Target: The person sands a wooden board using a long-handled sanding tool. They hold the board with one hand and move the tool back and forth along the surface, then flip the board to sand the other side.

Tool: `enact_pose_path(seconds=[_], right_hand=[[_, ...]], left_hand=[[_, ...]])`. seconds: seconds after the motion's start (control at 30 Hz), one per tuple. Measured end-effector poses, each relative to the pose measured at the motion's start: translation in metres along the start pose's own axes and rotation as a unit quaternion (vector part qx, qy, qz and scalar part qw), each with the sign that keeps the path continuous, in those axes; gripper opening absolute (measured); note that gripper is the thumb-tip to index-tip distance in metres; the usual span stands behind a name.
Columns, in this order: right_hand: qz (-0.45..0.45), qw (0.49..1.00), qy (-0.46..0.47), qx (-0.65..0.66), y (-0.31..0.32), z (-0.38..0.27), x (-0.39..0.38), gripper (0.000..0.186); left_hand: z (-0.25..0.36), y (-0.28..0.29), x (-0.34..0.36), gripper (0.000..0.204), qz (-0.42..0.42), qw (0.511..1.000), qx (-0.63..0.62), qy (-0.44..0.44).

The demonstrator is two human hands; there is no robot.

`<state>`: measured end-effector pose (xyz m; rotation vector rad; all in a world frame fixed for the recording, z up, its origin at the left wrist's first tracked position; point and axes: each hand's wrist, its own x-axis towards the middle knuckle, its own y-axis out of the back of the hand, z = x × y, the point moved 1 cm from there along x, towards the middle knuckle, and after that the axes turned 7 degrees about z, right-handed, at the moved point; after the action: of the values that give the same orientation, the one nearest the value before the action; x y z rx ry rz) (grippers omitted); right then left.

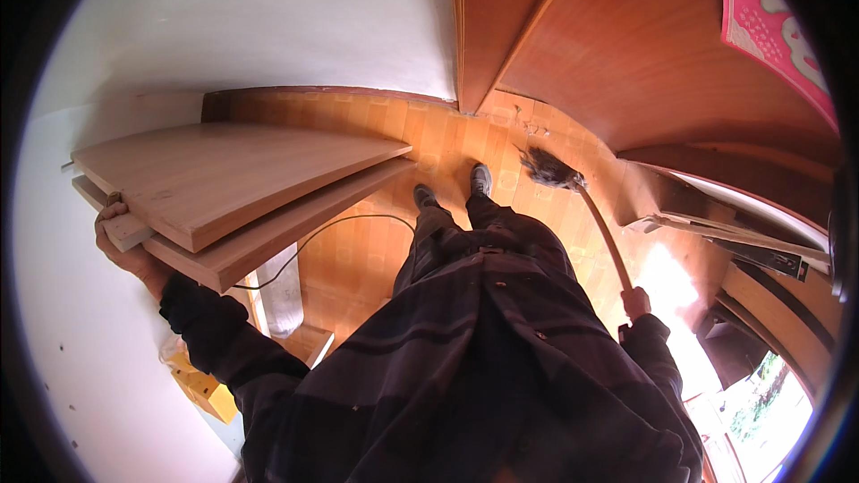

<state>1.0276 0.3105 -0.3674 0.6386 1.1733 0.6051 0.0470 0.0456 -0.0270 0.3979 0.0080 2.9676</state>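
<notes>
My left hand [134,255] is closed at the left end of two stacked wooden boards, its fingers around a short pale wood block [128,231]. The upper board [242,170] overlaps the lower board [224,264], which sticks out toward me. At the right, my right hand [636,303] is wrapped round the wooden handle [607,233] of a broom. Its dark, shaggy head [550,170] rests on the floor ahead of my right foot. Bits of debris [530,122] lie just beyond that head.
A dark cable [344,218] loops from below the boards toward my legs. Brown wood panels [617,45] rise ahead and right. Wooden strips [734,234] lie at the right. A yellow box [208,394] sits at lower left. Bright light falls on the wood floor [358,255].
</notes>
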Motion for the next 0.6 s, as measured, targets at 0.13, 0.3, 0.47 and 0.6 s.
enact_pose_path(seconds=[0.13,0.3,0.47,0.6], right_hand=[[0.058,0.986,0.09,-0.125,0.06,0.034,0.019,0.036],[0.045,0.972,0.147,-0.175,0.128,0.032,0.047,0.028],[0.157,0.934,0.148,-0.284,0.182,-0.004,0.071,0.02],[0.266,0.881,0.193,-0.341,0.215,-0.042,0.074,0.018]], left_hand=[[0.006,0.041,0.022,0.038,-0.076,0.961,0.173,-0.204],[0.021,0.064,0.028,0.048,-0.106,0.938,0.197,-0.267],[0.055,0.064,0.006,0.036,0.036,0.998,0.047,0.008],[0.061,0.051,0.002,0.036,0.029,0.998,0.054,0.028]])
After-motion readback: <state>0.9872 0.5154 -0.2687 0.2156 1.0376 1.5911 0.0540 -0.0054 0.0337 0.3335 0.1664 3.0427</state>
